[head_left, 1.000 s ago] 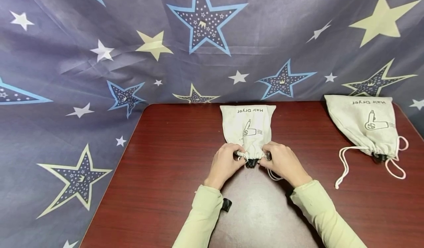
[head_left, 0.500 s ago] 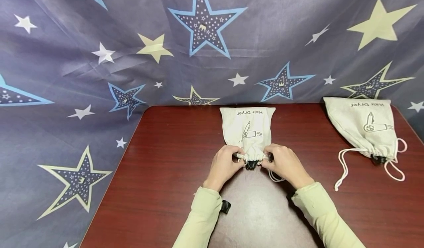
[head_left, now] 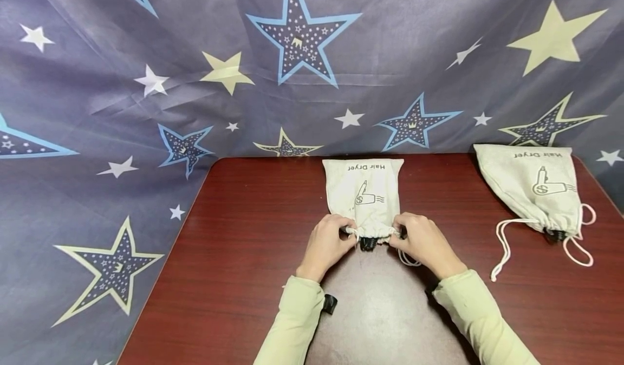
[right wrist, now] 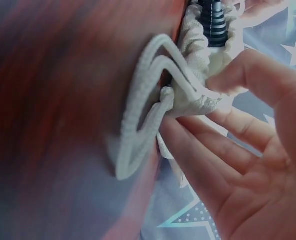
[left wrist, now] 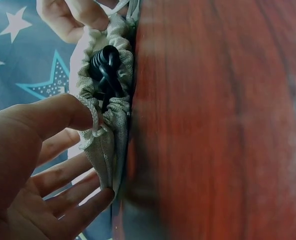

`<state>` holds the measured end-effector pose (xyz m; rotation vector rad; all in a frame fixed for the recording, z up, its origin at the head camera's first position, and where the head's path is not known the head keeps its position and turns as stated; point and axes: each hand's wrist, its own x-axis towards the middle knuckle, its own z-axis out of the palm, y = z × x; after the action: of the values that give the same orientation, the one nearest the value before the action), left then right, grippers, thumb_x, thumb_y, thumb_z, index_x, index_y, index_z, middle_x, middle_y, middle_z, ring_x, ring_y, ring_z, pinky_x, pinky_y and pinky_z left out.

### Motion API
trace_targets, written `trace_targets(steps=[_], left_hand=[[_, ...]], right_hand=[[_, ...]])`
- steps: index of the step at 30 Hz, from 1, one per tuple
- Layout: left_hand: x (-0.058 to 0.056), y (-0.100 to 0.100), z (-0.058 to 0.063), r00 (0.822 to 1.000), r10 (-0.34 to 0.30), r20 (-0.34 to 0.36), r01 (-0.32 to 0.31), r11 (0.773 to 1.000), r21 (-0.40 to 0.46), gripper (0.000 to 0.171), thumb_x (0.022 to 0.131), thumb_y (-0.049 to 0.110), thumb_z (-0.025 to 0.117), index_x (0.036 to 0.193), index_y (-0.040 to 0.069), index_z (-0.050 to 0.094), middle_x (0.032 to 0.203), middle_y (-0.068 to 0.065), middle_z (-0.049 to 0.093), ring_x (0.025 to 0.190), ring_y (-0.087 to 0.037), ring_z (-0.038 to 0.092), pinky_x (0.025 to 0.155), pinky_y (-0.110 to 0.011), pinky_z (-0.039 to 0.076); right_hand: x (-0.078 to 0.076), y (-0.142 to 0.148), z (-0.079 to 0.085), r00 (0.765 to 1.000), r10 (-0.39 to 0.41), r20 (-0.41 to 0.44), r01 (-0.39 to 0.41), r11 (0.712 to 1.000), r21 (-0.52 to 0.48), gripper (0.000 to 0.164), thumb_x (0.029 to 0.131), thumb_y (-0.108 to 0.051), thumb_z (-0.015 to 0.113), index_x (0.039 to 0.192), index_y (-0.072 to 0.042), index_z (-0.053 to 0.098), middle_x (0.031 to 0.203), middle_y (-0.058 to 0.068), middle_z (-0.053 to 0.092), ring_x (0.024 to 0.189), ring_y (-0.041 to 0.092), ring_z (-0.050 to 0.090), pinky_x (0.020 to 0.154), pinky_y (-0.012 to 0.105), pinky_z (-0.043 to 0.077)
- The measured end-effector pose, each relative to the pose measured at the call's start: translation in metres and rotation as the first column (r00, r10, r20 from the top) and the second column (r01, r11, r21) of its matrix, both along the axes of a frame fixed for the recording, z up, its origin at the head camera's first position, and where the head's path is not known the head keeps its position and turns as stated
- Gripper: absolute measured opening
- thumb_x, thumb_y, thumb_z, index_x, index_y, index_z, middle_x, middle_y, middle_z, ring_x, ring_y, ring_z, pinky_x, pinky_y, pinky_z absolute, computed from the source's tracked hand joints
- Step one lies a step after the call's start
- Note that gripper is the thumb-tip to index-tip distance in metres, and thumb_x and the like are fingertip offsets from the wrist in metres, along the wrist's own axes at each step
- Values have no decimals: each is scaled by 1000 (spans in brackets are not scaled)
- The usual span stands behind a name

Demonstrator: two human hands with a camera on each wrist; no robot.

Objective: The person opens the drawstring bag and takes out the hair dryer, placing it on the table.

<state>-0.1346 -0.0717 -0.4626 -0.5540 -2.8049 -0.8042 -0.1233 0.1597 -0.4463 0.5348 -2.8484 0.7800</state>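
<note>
A cream drawstring bag (head_left: 363, 194) printed "Hair Dryer" lies near the table's back edge, its gathered mouth towards me. My left hand (head_left: 324, 246) pinches the mouth's left side between thumb and fingers, other fingers spread along the cloth in the left wrist view. On the opposite side my right hand (head_left: 426, 243) pinches the gathered hem. Between them the mouth is partly spread, showing a ribbed black cord end and a looped black cord (left wrist: 106, 70). White drawstring loops (right wrist: 137, 110) hang onto the table beside the right hand. The rest of the contents is hidden in the cloth.
A second cream bag (head_left: 531, 186) with the same print lies at the back right, black cord showing at its cinched mouth and drawstrings trailing. Behind the dark red table (head_left: 244, 235) hangs a star-patterned cloth (head_left: 185, 83), which also runs along the left side.
My hands have moved slightly apart, and the bag's gathered mouth has grown wider between them. The bag stays in place; the second bag has not been moved.
</note>
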Motion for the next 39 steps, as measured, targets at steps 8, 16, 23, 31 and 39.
trace_targets(steps=[8, 16, 23, 31, 39], left_hand=[[1, -2, 2, 998, 1, 65, -1, 1000, 5, 19, 80, 17, 75, 98, 22, 73, 102, 6, 70, 102, -15, 63, 87, -34, 52], [4, -2, 7, 995, 0, 104, 0, 1000, 9, 21, 85, 21, 73, 105, 22, 71, 112, 5, 69, 109, -15, 61, 91, -37, 52], [8, 0, 12, 996, 11, 83, -16, 998, 56, 18, 91, 36, 70, 104, 24, 72, 114, 7, 67, 114, -13, 60, 96, -36, 50], [7, 6, 12, 996, -41, 78, 37, 998, 52, 32, 84, 42, 78, 109, 23, 69, 119, 6, 63, 115, -14, 59, 95, -36, 50], [4, 8, 8, 997, -38, 62, 35, 998, 49, 31, 85, 38, 78, 110, 23, 69, 116, 6, 65, 110, -14, 62, 93, -35, 52]], right_hand=[[1, -2, -1, 999, -22, 47, 23, 1000, -21, 12, 74, -11, 69, 79, -12, 58, 75, 2, 60, 60, 18, 49, 58, 36, 46], [2, -1, -4, 999, -7, 53, 9, 999, -39, 18, 76, -14, 74, 88, -11, 60, 82, 2, 61, 66, 20, 55, 61, 40, 49], [1, -4, -7, 1000, -5, 27, 6, 999, -52, 26, 78, -25, 81, 84, -12, 60, 81, 1, 60, 64, 18, 55, 59, 39, 48], [-1, -6, -8, 1000, 3, 21, -1, 998, -60, 29, 82, -34, 80, 79, -14, 59, 78, -1, 58, 63, 14, 51, 59, 35, 46], [-2, -10, -8, 1000, -12, -6, 12, 998, -64, 26, 85, -34, 78, 77, -16, 60, 74, -2, 60, 61, 14, 53, 58, 35, 46]])
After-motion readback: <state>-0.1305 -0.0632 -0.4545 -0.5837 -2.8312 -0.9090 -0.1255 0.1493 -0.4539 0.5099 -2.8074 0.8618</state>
